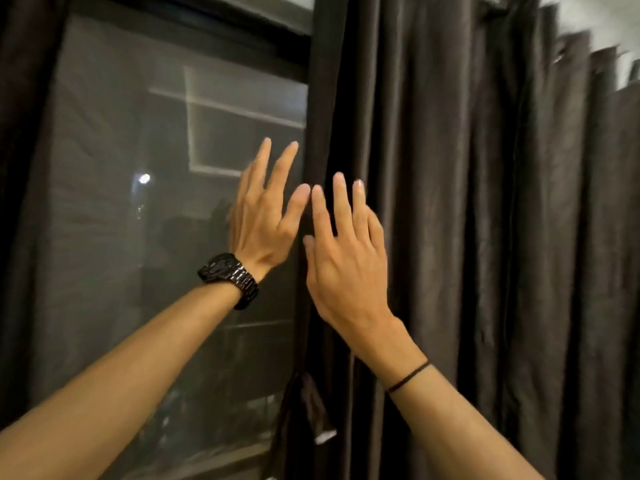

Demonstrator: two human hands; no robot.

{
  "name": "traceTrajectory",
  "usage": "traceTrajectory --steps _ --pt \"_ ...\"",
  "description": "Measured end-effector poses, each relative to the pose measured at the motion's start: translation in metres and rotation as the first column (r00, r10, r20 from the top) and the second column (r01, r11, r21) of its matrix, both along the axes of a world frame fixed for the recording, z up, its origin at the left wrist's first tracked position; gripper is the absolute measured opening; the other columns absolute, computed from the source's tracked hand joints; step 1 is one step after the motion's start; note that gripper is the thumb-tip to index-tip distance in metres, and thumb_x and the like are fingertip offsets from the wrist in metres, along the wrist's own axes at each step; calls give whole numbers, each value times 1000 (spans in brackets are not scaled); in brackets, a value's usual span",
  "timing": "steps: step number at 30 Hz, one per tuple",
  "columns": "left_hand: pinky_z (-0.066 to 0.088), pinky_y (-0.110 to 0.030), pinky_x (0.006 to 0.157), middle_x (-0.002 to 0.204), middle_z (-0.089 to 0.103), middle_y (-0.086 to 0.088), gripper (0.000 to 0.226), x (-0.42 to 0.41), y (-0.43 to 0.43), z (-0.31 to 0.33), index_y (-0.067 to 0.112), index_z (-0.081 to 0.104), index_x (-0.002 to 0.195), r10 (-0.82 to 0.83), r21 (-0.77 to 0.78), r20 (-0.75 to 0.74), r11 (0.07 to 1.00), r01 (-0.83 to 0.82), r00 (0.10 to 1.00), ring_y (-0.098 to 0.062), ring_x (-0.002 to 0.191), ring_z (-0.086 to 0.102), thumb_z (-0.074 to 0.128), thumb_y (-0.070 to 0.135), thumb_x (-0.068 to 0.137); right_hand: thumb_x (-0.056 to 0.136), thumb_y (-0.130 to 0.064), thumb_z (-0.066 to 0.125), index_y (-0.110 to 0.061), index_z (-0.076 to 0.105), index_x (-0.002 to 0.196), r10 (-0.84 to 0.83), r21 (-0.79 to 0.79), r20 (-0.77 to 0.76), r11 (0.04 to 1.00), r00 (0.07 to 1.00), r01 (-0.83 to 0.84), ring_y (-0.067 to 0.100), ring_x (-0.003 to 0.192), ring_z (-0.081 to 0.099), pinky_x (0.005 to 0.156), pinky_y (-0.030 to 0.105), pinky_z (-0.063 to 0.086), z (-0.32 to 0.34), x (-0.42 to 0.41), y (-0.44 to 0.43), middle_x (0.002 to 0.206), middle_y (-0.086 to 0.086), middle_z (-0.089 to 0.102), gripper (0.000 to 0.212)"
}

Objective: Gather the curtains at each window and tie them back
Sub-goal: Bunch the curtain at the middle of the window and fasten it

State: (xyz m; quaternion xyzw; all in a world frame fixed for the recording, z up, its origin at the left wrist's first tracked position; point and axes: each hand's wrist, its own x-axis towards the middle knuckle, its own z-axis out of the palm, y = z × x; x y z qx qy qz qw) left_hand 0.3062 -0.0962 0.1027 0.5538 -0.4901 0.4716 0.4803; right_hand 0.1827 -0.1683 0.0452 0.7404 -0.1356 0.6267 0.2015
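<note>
A dark brown pleated curtain [467, 220] hangs over the right half of the view, its left edge running down the middle. My left hand [263, 216], with a black watch on the wrist, is raised in front of the window glass just left of that edge, fingers straight and spread. My right hand [346, 258], a thin black band on its wrist, lies flat against the curtain's edge with straight fingers. Neither hand holds anything. A dark strip of fabric [308, 407] with a pale tag hangs low by the curtain's edge.
The window glass [138, 220] fills the left side and reflects the room. Another dark curtain [20, 168] hangs at the far left. A dark window frame [242, 26] runs along the top, and a sill shows at the bottom.
</note>
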Motion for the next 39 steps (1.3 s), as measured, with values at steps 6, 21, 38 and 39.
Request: traceTrajectory --steps 6,21,38,39 --pt "23 -53 125 173 16 -2 76 -32 -50 84 49 18 160 -198 71 -133 975 209 971 -23 158 18 51 64 93 108 -32 33 -16 29 159 -161 -36 4 986 987 161 41 154 20 114 47 35 53 -42 -69 167 13 26 54" --pt "41 -52 111 171 10 -20 94 -65 -97 195 16 20 162 220 141 -153 970 -199 963 -47 146 36 69 50 89 99 -44 57 -11 36 150 -175 389 228 918 958 75 43 125 49 93 58 46 186 -51 -205 150 19 40 64" --pt "45 -45 102 142 59 -18 53 -36 -92 197 8 66 121 -57 34 -238 997 67 970 -39 130 54 41 45 92 94 -8 46 -1 65 97 428 172 61 885 902 -432 43 86 60 69 46 47 229 31 -102 94 22 67 20" --pt "47 -41 88 124 67 -14 43 -33 -90 195 11 68 104 -113 -29 -244 994 109 963 -36 115 61 44 44 91 95 -10 45 -3 65 97 462 189 58 865 885 -464 41 85 60 66 43 47 230 35 -95 93 20 66 21"
